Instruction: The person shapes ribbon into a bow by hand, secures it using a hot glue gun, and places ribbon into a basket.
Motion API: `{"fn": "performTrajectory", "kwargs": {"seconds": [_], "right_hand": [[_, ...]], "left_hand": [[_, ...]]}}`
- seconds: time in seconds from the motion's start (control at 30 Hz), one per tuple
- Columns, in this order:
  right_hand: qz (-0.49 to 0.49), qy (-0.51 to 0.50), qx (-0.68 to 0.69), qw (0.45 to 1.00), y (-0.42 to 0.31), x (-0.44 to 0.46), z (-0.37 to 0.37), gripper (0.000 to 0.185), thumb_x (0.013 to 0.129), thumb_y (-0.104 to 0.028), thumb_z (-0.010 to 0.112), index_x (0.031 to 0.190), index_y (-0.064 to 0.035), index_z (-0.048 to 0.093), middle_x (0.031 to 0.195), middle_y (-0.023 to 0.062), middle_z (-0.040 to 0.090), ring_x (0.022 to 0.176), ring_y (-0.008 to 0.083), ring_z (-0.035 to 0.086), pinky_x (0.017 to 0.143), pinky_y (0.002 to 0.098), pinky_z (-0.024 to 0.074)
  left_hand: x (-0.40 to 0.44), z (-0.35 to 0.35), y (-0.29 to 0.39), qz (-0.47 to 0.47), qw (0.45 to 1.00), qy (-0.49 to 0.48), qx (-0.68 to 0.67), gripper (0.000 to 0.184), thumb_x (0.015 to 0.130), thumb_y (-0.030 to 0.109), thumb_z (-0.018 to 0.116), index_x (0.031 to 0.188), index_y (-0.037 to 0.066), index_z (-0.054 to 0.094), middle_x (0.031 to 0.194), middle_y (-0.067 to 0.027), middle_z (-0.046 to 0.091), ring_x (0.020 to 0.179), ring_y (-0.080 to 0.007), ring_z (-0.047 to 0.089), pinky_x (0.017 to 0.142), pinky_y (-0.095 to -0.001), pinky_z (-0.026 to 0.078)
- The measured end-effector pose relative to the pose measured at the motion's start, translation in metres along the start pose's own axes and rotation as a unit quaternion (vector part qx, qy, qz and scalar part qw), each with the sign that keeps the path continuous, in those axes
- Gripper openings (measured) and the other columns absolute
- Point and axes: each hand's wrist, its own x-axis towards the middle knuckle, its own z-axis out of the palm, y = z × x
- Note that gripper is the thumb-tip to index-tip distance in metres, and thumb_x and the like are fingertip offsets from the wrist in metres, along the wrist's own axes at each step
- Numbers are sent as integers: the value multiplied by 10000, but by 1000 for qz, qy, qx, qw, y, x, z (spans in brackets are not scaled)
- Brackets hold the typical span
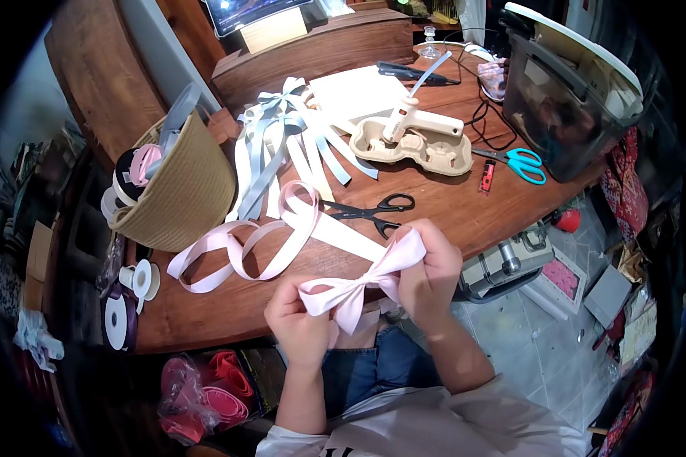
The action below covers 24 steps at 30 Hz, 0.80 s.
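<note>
A pale pink ribbon bow [352, 291] is stretched between my two hands at the front edge of the wooden table. My left hand [301, 320] is closed on its left loop, and my right hand [428, 274] grips the right loop, fingers bent behind it. Just beyond the bow lie black scissors [366, 213] with their blades apart. A long pink ribbon [240, 255] curls over the table to the left of them. Farther back, finished blue and cream bows [282, 122] with long tails lie in a pile.
On the table [465, 221], a cardboard tray [411, 156] holds a white glue gun [427, 120]. Nearby are teal scissors [526, 165], a red lighter [487, 177] and black cables. A woven basket [183, 186] and ribbon spools [143, 282] stand left; a grey bin [556, 99] stands right.
</note>
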Motion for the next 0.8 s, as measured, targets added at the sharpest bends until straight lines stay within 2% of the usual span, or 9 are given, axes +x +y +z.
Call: {"fn": "performTrajectory", "kwargs": {"seconds": [0.13,0.27,0.33,0.4,0.53,0.6,0.67,0.77,0.8], "right_hand": [[32,-44,72,996,2,2,2,131,859,-49,486,754,7,541,650,12,543,570,52,483,505,200,388],[95,-47,106,989,6,-2,-1,180,898,-91,485,752,2,534,641,16,533,546,43,483,482,192,375],[141,-38,158,977,7,-3,-3,235,922,-150,484,753,8,528,633,20,531,505,43,471,446,186,360],[148,-53,187,970,5,-5,-4,160,888,-76,491,754,-1,534,642,9,531,533,44,495,481,178,390],[171,-92,237,952,13,-14,-3,86,852,-28,495,794,-3,552,630,16,560,560,70,555,514,190,441],[88,-140,111,980,12,-12,-9,67,838,-38,513,819,2,564,658,36,590,582,80,579,528,201,455],[-22,-152,33,988,21,-12,-14,86,808,-47,541,857,7,586,696,60,625,612,93,606,546,225,474],[-24,-76,82,993,26,-20,-3,318,916,-222,496,745,26,600,631,68,602,510,106,568,467,223,427],[46,-95,126,986,26,-20,-5,253,903,-181,495,796,26,595,660,68,610,545,106,579,497,226,443]], "left_hand": [[0,0,-17,-40,994,-69,-77,42,829,0,575,836,-42,575,777,-90,631,703,-123,602,632,-227,491],[4,2,-29,-104,962,-77,-239,88,801,-15,606,885,-38,589,875,-108,637,739,-145,616,660,-242,498],[3,1,-34,-74,972,-124,-184,102,781,-28,623,878,-33,592,872,-103,639,746,-144,616,674,-246,497],[1,2,-36,-55,970,-148,-184,133,748,-44,651,869,-29,599,855,-97,643,758,-144,616,699,-255,495],[1,7,-32,-79,976,-83,-187,127,744,-26,664,860,-25,613,827,-95,645,748,-139,614,685,-253,491],[5,7,-29,-90,972,-106,-191,116,743,-17,669,851,-23,629,804,-89,648,731,-136,614,667,-246,488],[5,7,-27,-30,995,-87,-38,93,754,-6,660,844,-23,646,782,-84,649,705,-134,613,642,-241,483],[7,10,-19,104,989,-48,94,81,770,18,647,836,-25,664,755,-75,650,674,-127,609,615,-236,476],[7,11,-18,155,980,-33,122,83,775,26,642,835,-25,669,747,-72,650,665,-124,608,607,-235,474]]}}
